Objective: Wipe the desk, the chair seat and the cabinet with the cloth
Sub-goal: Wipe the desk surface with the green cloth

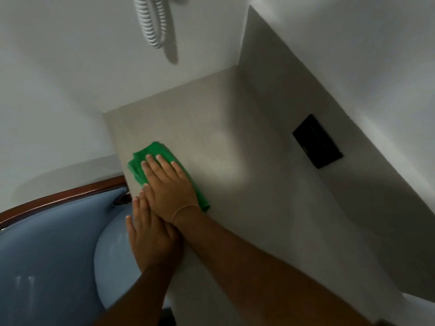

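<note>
A folded green cloth (141, 165) lies on the beige desk top (247, 189), near its far left corner. My right hand (168, 184) presses flat on the cloth, fingers spread, covering most of it. My left hand (150, 238) rests flat on the desk's left edge just behind the right wrist, holding nothing. Left of the desk stands the chair, with a light blue seat (110, 264) and a blue padded back (47, 255). No cabinet shows in this view.
A brown wooden rail (58, 201) tops the chair back, close to the desk corner. A black rectangular panel (317, 141) sits in the beige side wall on the right. A white coiled cord (153, 22) hangs on the white wall behind the desk.
</note>
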